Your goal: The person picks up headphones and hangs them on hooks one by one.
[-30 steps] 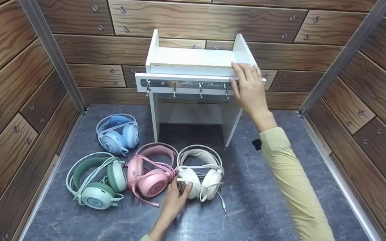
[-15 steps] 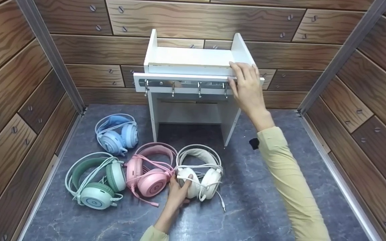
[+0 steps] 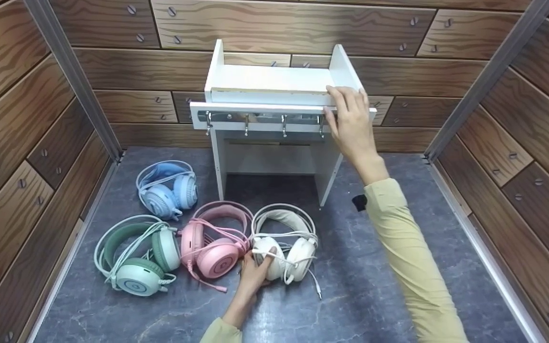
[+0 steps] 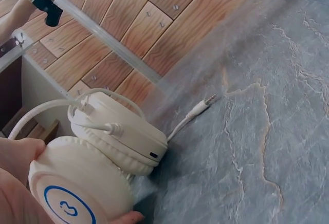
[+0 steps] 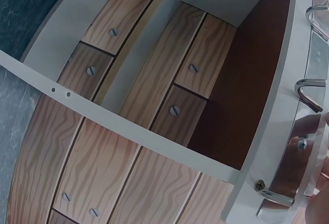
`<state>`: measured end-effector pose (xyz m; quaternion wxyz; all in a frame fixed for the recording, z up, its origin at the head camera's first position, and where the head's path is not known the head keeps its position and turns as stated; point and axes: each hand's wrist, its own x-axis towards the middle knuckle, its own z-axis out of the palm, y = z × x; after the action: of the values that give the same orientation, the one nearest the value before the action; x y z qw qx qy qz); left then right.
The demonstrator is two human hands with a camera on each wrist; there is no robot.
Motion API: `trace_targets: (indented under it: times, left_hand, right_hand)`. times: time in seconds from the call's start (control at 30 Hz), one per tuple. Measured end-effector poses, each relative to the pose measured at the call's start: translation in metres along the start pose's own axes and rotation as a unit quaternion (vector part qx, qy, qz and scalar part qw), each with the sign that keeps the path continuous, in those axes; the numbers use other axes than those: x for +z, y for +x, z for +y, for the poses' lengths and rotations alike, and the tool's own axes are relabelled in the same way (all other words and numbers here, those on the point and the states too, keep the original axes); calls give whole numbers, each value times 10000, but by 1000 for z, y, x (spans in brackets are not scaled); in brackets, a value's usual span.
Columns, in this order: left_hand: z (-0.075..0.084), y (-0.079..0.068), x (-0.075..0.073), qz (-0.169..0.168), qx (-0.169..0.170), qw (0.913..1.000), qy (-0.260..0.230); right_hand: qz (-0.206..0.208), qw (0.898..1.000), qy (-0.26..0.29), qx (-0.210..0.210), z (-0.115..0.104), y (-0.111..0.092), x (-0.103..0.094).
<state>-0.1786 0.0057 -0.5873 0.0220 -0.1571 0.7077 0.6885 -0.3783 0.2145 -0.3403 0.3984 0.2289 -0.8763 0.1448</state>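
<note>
My left hand (image 3: 254, 277) grips the near-left ear cup of the white headphones (image 3: 298, 259), thumb on top. In the left wrist view, the thumb and a fingertip lie at opposite sides of the cup (image 4: 82, 183). A cable is wound round these headphones, its plug lying on the floor. My right hand (image 3: 352, 126) holds the right end of the hook rail on a white shelf rack (image 3: 274, 78), fingers over the top and thumb in front. Several metal hooks (image 3: 284, 125) line the rail. In the right wrist view, only part of that hand shows at the edge.
Pink headphones (image 3: 219, 259) touch the white pair's left side. Green headphones (image 3: 138, 278) lie further left, blue headphones (image 3: 160, 197) behind them. Wood-patterned walls (image 3: 274, 24) enclose the dark marbled floor (image 3: 374, 305). A small black piece (image 3: 359, 203) shows at the right cuff.
My left hand has moved slightly up and right, its thumb coming over the white ear cup. The right hand stays on the rack, and the headphones lie where they were.
</note>
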Motion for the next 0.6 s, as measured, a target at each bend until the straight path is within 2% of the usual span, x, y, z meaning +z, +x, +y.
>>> trace_targets:
  times: [0.3, 0.47, 0.6]
  left_hand:
    - [2, 4, 0, -184, -158, 9965, -801]
    - [-2, 5, 3, 62, 68, 9980, -617]
    - [-6, 4, 5, 106, 254, 9985, -471]
  right_hand:
    - [-1, 10000, 76, 54, 0, 1, 1]
    - [50, 10000, 45, 36, 0, 1, 2]
    - [90, 9999, 45, 43, 0, 0, 2]
